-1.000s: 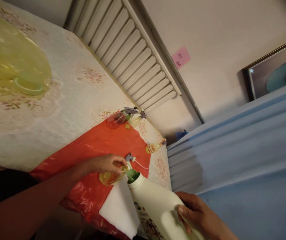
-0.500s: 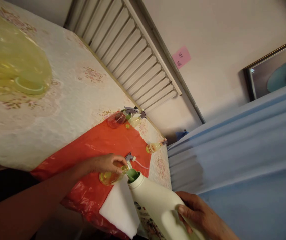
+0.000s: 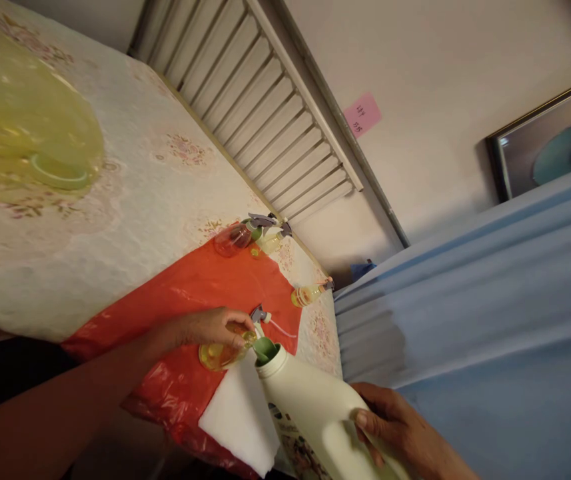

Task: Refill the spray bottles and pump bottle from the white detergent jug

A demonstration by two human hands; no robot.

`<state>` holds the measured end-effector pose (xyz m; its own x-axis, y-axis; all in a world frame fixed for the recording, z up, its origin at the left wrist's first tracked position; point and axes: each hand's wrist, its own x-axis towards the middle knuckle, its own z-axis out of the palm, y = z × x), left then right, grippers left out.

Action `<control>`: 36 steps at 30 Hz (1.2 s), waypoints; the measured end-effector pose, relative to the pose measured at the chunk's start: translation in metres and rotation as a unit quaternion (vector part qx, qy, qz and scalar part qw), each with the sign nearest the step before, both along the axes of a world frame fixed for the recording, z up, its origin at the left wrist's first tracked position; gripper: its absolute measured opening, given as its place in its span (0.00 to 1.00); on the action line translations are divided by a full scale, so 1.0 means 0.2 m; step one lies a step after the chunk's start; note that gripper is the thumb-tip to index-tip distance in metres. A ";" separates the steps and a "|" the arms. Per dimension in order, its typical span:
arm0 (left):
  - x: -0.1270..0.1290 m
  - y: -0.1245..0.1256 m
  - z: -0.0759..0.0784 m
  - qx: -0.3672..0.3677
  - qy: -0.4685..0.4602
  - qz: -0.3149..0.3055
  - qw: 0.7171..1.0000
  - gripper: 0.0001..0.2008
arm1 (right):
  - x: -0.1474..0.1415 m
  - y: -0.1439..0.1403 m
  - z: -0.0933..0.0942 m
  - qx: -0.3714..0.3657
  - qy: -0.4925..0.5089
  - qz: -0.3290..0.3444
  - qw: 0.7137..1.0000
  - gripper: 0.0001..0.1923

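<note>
My left hand (image 3: 230, 328) pinches the neck of a small clear bottle (image 3: 215, 357) with yellow liquid in it, standing on a red plastic sheet (image 3: 175, 293). In my right hand (image 3: 395, 427) is the handle of a large cream jug (image 3: 310, 393), tilted towards the bottle. A green pouring spout (image 3: 265, 350) shows in the jug's mouth, right at the bottle's opening. Whether liquid is flowing I cannot tell. Just beyond the bottle lies a grey spray trigger (image 3: 261, 315) with its thin tube. A folded white cloth (image 3: 242, 420) lies under the jug's mouth.
Several spray bottles stand farther back, including a pinkish one (image 3: 232, 239) and a yellow one (image 3: 308, 295). A big translucent yellow bag (image 3: 30, 113) lies on the floral tablecloth (image 3: 140, 193). A radiator (image 3: 265, 120) runs along the wall; a blue curtain (image 3: 490, 300) hangs at the right.
</note>
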<state>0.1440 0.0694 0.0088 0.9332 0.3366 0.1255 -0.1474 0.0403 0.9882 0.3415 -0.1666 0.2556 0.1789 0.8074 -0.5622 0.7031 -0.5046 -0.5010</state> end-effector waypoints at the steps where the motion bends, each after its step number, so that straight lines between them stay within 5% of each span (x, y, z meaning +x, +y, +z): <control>1: 0.00 0.00 0.00 -0.001 0.000 0.000 1.000 0.20 | 0.00 0.00 0.00 0.001 0.002 0.001 1.000 0.27; 36: 0.01 0.00 0.00 -0.008 -0.010 -0.001 1.000 0.19 | 0.01 0.00 0.00 -0.001 -0.007 0.006 1.000 0.27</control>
